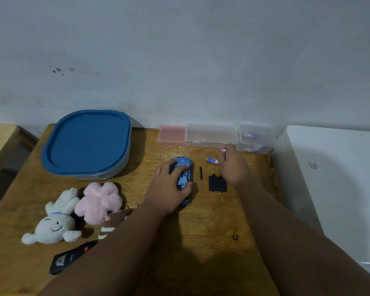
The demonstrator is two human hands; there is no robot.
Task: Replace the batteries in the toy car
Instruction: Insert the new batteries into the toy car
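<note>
Wooden surface [222,221] against a grey wall. Got the toy car [183,162] mid-surface, clamped under the curled left hand [169,189]. Meanwhile right hand [234,167] pinching what looks like a small battery [224,151], spare battery [212,160] lying just beside on the wood. Probably light, slick, hollow plastic, so better held by the sides than the glossy shell. Also black cover [217,183] off, next to the screwdriver [201,177].

Seen from above: my left hand [169,189] and right hand [235,167], both bare, fingers [173,162] short and rounded; bare forearms [115,242] run to the frame's edge.
</note>
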